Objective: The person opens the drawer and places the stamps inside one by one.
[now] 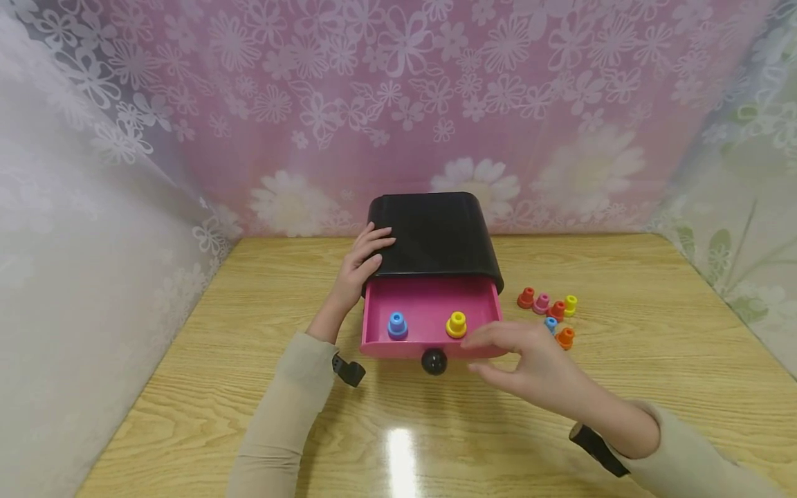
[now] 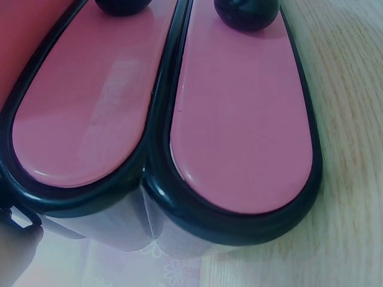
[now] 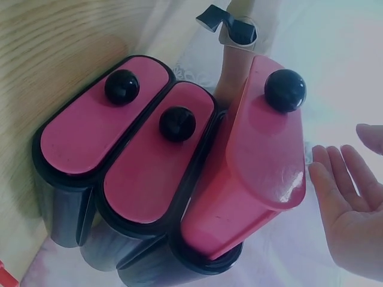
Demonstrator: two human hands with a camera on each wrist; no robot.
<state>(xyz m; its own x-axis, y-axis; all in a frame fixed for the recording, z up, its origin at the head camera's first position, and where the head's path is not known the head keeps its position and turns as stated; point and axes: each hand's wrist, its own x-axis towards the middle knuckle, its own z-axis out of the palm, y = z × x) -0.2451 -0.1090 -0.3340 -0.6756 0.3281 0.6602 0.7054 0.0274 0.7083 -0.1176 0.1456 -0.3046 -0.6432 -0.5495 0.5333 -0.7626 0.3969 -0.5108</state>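
A black cabinet (image 1: 429,235) with three pink drawers stands on the table, and its top drawer (image 1: 429,304) is pulled out. Inside that drawer stand a blue stepped peg (image 1: 397,326) at the left and a yellow stepped peg (image 1: 456,325) at the right. My left hand (image 1: 361,266) rests on the cabinet's top left edge with fingers spread over it. Just in front of the drawer's right corner is my right hand (image 1: 529,356), thumb and fingers apart and holding nothing. The round black knob (image 1: 434,361) is left of its thumb. In the right wrist view, the two lower drawers (image 3: 161,161) are closed.
On the table, right of the cabinet, lies a group of several stepped pegs, among them red (image 1: 526,298), pink (image 1: 542,303), yellow (image 1: 570,306), blue (image 1: 551,325) and orange (image 1: 565,338). A flowered curtain (image 1: 349,104) hangs behind the wooden table (image 1: 274,290).
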